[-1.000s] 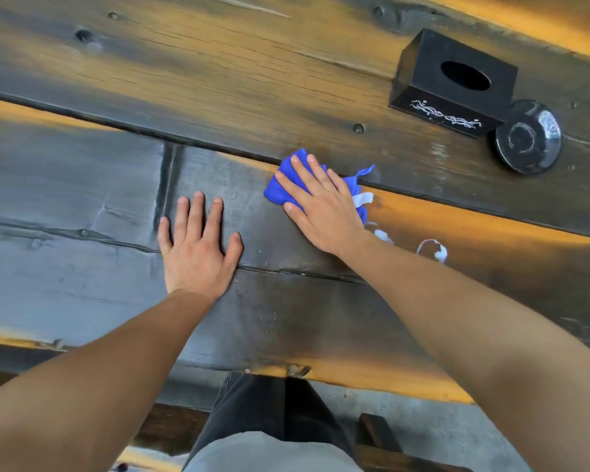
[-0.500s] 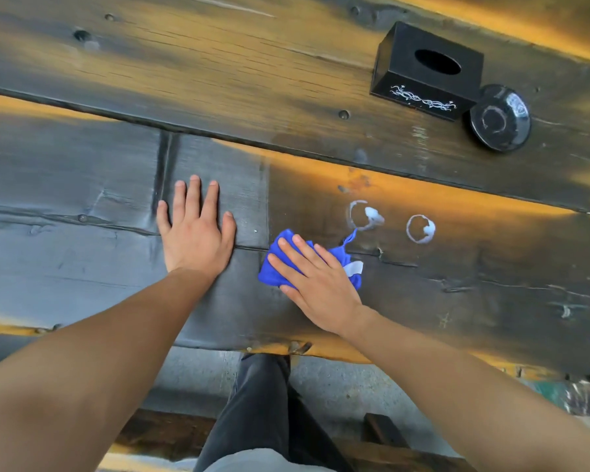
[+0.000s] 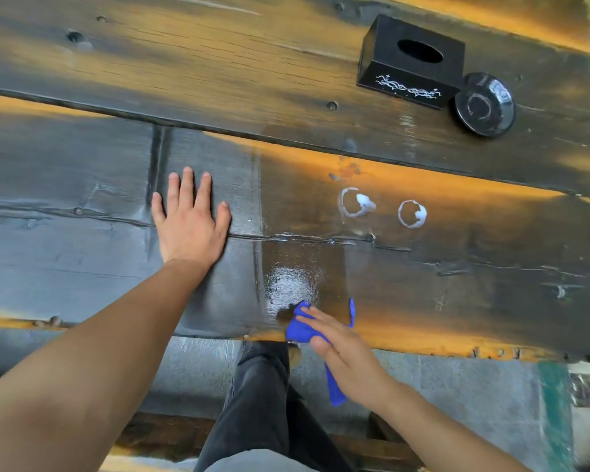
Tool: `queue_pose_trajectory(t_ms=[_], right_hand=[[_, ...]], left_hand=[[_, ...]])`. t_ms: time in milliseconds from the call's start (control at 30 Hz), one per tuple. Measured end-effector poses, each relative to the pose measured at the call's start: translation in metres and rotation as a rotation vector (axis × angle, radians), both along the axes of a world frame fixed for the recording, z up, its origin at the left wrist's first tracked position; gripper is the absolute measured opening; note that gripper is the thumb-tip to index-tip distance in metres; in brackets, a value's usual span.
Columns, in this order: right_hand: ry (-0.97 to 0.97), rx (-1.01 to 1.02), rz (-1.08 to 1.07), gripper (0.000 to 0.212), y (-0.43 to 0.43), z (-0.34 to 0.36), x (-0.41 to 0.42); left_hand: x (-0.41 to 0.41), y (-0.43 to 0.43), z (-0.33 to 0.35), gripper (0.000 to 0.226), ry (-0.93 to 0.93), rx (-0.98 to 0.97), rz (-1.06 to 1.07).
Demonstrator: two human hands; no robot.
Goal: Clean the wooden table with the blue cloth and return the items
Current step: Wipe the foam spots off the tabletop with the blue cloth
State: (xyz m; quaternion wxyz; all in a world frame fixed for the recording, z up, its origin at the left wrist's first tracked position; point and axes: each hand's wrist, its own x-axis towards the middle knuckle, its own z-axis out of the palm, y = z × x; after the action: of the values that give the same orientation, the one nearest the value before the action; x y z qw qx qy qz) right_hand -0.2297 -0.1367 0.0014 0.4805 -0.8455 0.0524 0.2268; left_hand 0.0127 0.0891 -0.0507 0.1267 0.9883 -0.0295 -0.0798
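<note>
**Wiping at near edge of table**

Dark plank table [image 3: 82, 274] with orange-lit streaks, seen from above; grey floor [image 3: 198, 369] below the near edge.

Left hand [image 3: 189, 221] flat on the wood, palm down, fingers spread and straight — gripping nothing.

Right hand [image 3: 341, 356] at the near edge of the table, fingers laid over the blue cloth [image 3: 300, 330], thumb beside it. Pressing rather than pinching, as far as visible; full grip under the palm hidden. Cloth bunched under the fingertips, right on the table lip, with one tail hanging down past the edge below the wrist and a thin strip sticking up beside the hand.

Wet glossy patch [image 3: 292, 281] just beyond the cloth, running up the board as a darker wiped band.

Two white ring marks further up, well apart from the cloth: left ring [image 3: 356, 202] and right ring [image 3: 412, 213], each with a white blob on its rim. Both untouched.

Far right of the table: black tissue box [image 3: 411, 61] with an oval slot on top and white ornament on its side — black round dish [image 3: 485, 103] touching or just beside its right corner.

Dark trouser leg [image 3: 259, 403] visible under the table edge between the two arms.
</note>
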Motion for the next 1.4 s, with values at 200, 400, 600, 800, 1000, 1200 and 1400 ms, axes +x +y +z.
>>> queue_pose_trajectory(t_ms=[200,400,600,800,1000,1200,1400], right_hand=[[-0.282,-0.230,-0.136,0.042,-0.003,0.015,0.130],[-0.333,-0.625,0.121,0.047,0.026,-0.029,0.265],[-0.400,-0.793,0.296,0.052,0.048,-0.050,0.230],[-0.449,-0.772,0.496,0.052,0.041,-0.042,0.140],[-0.405,-0.644,0.685,0.051,0.040,-0.047,0.054],[0.081,0.014,0.303,0.042,0.021,-0.018,0.029],[0.128,0.203,-0.361,0.027,-0.070,0.040,0.074]], left_hand=[[0.000,-0.001,-0.001,0.066,-0.006,0.007,0.003],[0.001,0.001,-0.006,0.063,-0.039,-0.009,0.010],[0.001,0.001,-0.011,0.061,-0.056,-0.012,0.009],[0.003,0.002,-0.007,0.061,-0.029,0.001,0.003],[0.003,0.001,-0.006,0.061,-0.009,0.009,-0.004],[-0.001,-0.001,0.000,0.066,0.025,0.022,-0.008],[-0.029,-0.086,0.015,0.068,0.036,-0.080,-0.239]])
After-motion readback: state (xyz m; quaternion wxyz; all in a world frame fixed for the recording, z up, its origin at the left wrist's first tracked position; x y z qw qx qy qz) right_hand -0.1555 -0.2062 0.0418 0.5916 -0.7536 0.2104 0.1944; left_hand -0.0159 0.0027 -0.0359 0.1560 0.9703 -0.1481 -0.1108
